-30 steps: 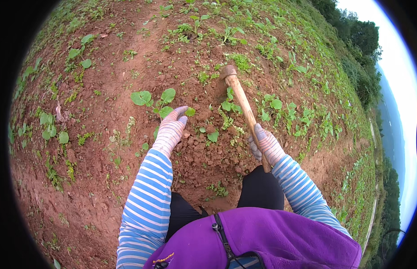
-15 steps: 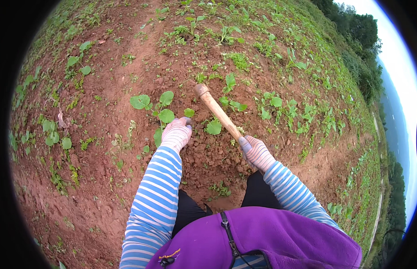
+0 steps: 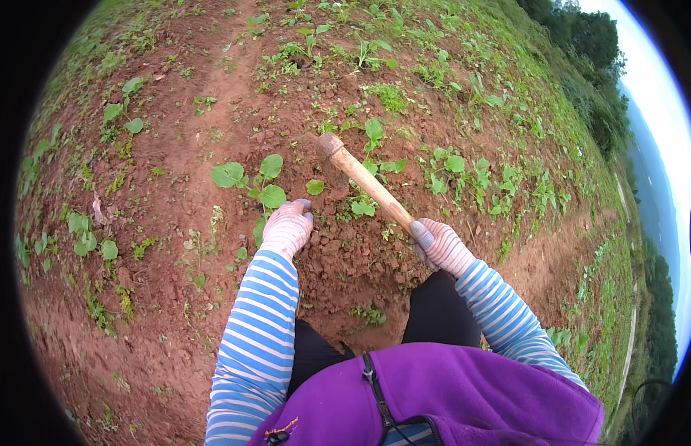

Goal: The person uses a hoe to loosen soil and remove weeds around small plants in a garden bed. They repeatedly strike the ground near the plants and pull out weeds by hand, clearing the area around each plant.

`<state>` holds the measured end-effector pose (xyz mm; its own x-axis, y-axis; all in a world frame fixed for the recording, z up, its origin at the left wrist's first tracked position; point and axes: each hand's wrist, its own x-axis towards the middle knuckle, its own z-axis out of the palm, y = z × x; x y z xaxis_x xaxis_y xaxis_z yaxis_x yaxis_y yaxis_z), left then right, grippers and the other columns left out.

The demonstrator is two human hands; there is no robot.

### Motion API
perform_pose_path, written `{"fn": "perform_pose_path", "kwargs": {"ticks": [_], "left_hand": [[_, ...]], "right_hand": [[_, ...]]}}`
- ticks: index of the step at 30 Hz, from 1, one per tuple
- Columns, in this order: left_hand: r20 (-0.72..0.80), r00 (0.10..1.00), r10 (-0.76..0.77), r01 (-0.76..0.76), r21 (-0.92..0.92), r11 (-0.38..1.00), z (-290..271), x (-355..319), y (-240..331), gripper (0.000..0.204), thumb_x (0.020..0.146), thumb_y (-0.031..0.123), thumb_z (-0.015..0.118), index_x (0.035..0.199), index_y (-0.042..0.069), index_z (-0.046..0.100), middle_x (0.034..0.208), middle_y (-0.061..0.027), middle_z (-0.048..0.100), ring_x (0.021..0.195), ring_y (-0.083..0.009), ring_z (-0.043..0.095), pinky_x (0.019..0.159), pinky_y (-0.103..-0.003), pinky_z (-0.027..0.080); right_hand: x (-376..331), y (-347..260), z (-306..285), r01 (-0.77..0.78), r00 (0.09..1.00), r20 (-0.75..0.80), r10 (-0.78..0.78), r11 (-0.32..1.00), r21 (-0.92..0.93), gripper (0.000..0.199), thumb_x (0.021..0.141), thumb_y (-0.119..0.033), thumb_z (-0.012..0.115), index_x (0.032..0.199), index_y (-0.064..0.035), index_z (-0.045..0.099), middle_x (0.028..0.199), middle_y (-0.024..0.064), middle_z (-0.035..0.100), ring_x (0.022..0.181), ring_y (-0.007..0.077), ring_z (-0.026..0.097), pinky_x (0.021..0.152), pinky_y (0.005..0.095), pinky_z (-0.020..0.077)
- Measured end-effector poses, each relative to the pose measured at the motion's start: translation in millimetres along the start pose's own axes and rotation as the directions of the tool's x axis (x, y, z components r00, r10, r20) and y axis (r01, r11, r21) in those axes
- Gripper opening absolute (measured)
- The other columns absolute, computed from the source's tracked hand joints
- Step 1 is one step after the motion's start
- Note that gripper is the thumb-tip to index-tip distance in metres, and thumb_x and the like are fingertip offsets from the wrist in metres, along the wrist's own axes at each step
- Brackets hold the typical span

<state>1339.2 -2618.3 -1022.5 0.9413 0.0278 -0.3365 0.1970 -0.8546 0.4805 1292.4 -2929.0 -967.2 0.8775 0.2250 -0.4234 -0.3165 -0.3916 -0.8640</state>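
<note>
A hoe (image 3: 377,192) with a pale wooden handle slants across the middle of the view. Its socket end is caked with soil, and its blade is hard to tell from the red earth. My right hand (image 3: 440,245), in a striped glove with grey fingertips, is wrapped round the handle. My left hand (image 3: 288,225), gloved the same way, is low over the soil beside a broad-leaved seedling (image 3: 270,195). Its fingers are curled, and whatever may be in them is hidden. Loose crumbly soil (image 3: 345,260) lies between my hands.
More leafy seedlings (image 3: 453,165) and small weeds grow on the sloping red soil around me. A bare strip of earth (image 3: 212,149) runs up the left. My dark-trousered knees (image 3: 442,312) are close below the hoe. Trees (image 3: 594,44) stand at the far right.
My right hand and the hoe handle have shifted slightly right and down, and the socket end has come a little lower left. My left hand has barely moved beside the seedling.
</note>
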Motion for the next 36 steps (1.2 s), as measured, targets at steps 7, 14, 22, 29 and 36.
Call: {"fn": "perform_pose_path", "kwargs": {"ticks": [7, 14, 22, 29, 36], "left_hand": [[0.019, 0.999, -0.034, 0.034, 0.009, 0.999, 0, 0, 7, 0.039, 0.094, 0.029, 0.054, 0.130, 0.017, 0.060, 0.128, -0.0157, 0.060, 0.117, -0.0331, 0.057, 0.100, -0.043, 0.046], [0.063, 0.998, -0.028, 0.027, 0.016, 0.999, 1, -4, 11, 0.040, 0.093, 0.028, 0.055, 0.132, 0.017, 0.059, 0.131, -0.0154, 0.058, 0.118, -0.0327, 0.057, 0.101, -0.043, 0.045], [0.044, 0.999, 0.025, -0.023, -0.045, 0.999, -1, -8, -4, 0.040, 0.092, 0.026, 0.056, 0.130, 0.015, 0.059, 0.129, -0.0162, 0.059, 0.121, -0.0327, 0.055, 0.104, -0.041, 0.043], [0.085, 0.996, 0.015, -0.011, -0.046, 0.999, 1, -6, -2, 0.041, 0.092, 0.026, 0.056, 0.132, 0.015, 0.058, 0.130, -0.0161, 0.058, 0.121, -0.0325, 0.055, 0.103, -0.042, 0.043], [0.039, 0.995, 0.093, -0.091, -0.049, 0.995, 5, -4, -5, 0.041, 0.092, 0.028, 0.057, 0.131, 0.016, 0.058, 0.130, -0.0162, 0.058, 0.119, -0.0330, 0.056, 0.103, -0.042, 0.043]], "right_hand": [[-13, 3, -8, 0.002, 1.000, -0.029, 0.003, 0.985, 0.172, 0.045, 0.098, -0.052, 0.050, 0.084, -0.0087, 0.054, 0.053, -0.0006, 0.049, 0.037, 0.0080, 0.043, 0.036, 0.0240, 0.0351], [16, 32, -1, -0.114, 0.993, 0.006, 0.115, 0.978, 0.177, 0.047, 0.098, -0.054, 0.049, 0.086, -0.0088, 0.054, 0.053, -0.0015, 0.048, 0.037, 0.0083, 0.042, 0.035, 0.0245, 0.0350], [-30, 41, -24, -0.042, 0.998, -0.039, 0.058, 0.944, 0.328, 0.054, 0.097, -0.058, 0.046, 0.088, -0.0064, 0.055, 0.053, 0.0005, 0.049, 0.036, 0.0088, 0.041, 0.035, 0.0229, 0.0333], [7, 30, 14, -0.176, 0.982, 0.043, 0.182, 0.819, 0.546, 0.055, 0.095, -0.061, 0.050, 0.084, -0.0078, 0.055, 0.054, 0.0004, 0.051, 0.037, 0.0103, 0.042, 0.034, 0.0255, 0.0354], [29, 19, -12, 0.028, 0.995, -0.088, 0.036, 0.773, 0.634, 0.057, 0.094, -0.064, 0.049, 0.088, -0.0072, 0.054, 0.055, 0.0004, 0.048, 0.036, 0.0113, 0.040, 0.034, 0.0274, 0.0349]]}}
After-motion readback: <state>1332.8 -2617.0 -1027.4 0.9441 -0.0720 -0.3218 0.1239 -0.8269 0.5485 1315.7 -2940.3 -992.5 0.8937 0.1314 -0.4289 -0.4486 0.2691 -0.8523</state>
